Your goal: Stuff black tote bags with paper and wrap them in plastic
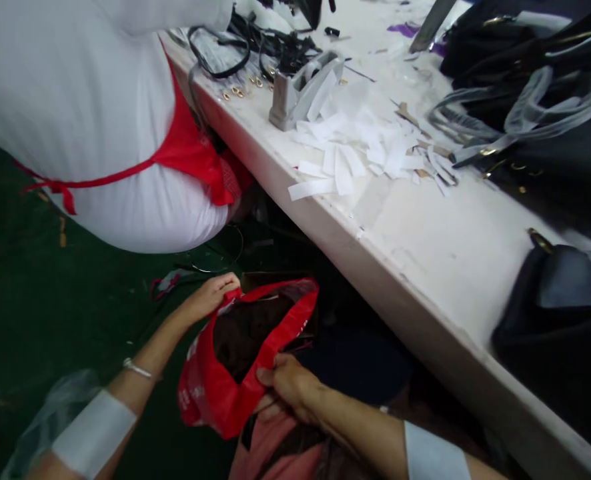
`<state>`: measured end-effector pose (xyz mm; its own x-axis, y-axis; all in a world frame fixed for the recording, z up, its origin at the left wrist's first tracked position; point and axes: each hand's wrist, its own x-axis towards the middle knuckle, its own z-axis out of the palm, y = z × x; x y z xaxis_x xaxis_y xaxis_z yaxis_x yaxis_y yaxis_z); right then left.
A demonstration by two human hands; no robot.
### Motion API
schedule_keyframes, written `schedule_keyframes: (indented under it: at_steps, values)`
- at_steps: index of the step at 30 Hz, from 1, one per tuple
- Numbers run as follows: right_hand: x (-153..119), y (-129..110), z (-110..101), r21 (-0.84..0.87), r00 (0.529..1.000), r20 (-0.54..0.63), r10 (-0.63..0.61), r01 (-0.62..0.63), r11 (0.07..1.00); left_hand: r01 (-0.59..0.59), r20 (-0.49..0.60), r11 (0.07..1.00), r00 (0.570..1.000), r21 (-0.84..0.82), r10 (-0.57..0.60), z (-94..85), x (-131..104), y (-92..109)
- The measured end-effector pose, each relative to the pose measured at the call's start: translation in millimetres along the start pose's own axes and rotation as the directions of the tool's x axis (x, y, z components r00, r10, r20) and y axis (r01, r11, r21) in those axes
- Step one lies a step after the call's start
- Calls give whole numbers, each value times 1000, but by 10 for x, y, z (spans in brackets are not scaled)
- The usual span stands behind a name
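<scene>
A red bag (203, 387) with white print hangs below the table edge, its mouth spread wide. Dark brown contents (248, 333) show inside, too dim to name. My left hand (213, 297) is closed on the far left part of the bag's rim. On the near right side of the rim, my right hand (290, 383) pinches the red material between thumb and fingers. The bag's lower part comes close to my lap, and whether it rests there I cannot tell.
A white table (425, 267) runs diagonally on the right, bearing white strips (350, 147), a grey tape dispenser (305, 87), black straps (275, 47) and black bags (565, 347). A person in white (125, 133) with a red apron sits at the upper left. Clear plastic (55, 413) lies on the green floor.
</scene>
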<state>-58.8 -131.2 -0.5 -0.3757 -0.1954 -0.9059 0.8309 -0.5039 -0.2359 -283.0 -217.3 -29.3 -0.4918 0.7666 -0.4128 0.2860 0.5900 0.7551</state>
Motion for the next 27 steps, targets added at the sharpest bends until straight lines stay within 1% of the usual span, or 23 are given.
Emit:
schedule_keyframes:
  at_steps: [1, 2, 5, 7, 10, 11, 13, 15, 18, 20, 21, 22, 23, 24, 25, 26, 27]
  values:
    - [79, -18, -13, -10, 1000, -6, 19, -19, 1000, -38, 91, 998, 995, 46, 34, 115, 153, -46]
    - [157, -56, -36, -19, 1000, -17, 24, -25, 1000, -71, 151, 994, 987, 84, 57, 230, 309, -80]
    - [404, -228, -199, -61, 997, -73, 6, -10, 998, -107, 228, 977, 972, 186, 63, 582, 758, -152]
    - [566, -326, -382, -128, 988, -155, -15, -5, 992, -109, 261, 958, 965, 264, 38, 808, 1014, -214]
    - [730, -389, -697, -308, 956, -277, -93, 3, 951, -98, 269, 928, 963, 360, -3, 1109, 1291, -352]
    - [747, -393, -799, -386, 943, -304, -135, 8, 923, -90, 262, 920, 965, 381, -14, 1199, 1351, -401]
    - [706, -393, -978, -547, 916, -325, -236, 22, 837, -76, 248, 912, 968, 403, -29, 1369, 1418, -479]
    - [571, -397, -1112, -688, 898, -290, -332, 45, 725, -70, 241, 919, 970, 389, -28, 1526, 1406, -509]
    - [268, -392, -1233, -826, 887, -196, -418, 80, 557, -58, 208, 948, 978, 312, -8, 1708, 1227, -495]
    - [67, -330, -1303, -876, 881, -144, -451, 99, 472, 7, 112, 968, 993, 251, -37, 1759, 1016, -518]
    - [-21, -266, -1350, -898, 868, -128, -481, 105, 428, 71, 43, 973, 996, 220, -82, 1758, 892, -556]
    - [-96, -179, -1412, -919, 844, -120, -523, 106, 381, 153, -30, 971, 988, 185, -150, 1740, 761, -614]
    - [-156, -70, -1490, -939, 809, -113, -576, 103, 328, 245, -92, 959, 968, 143, -233, 1710, 627, -691]
    - [-199, 51, -1584, -958, 749, -124, -651, 81, 276, 334, -130, 938, 938, 92, -321, 1674, 496, -780]
    - [-224, 175, -1691, -971, 680, -132, -721, 56, 230, 408, -137, 912, 906, 33, -400, 1636, 372, -877]
    - [-233, 292, -1802, -979, 604, -135, -786, 39, 199, 458, -110, 888, 882, -31, -458, 1604, 263, -976]
    - [-230, 392, -1907, -982, 512, -150, -846, 22, 188, 487, -60, 867, 867, -101, -494, 1583, 172, -1069]
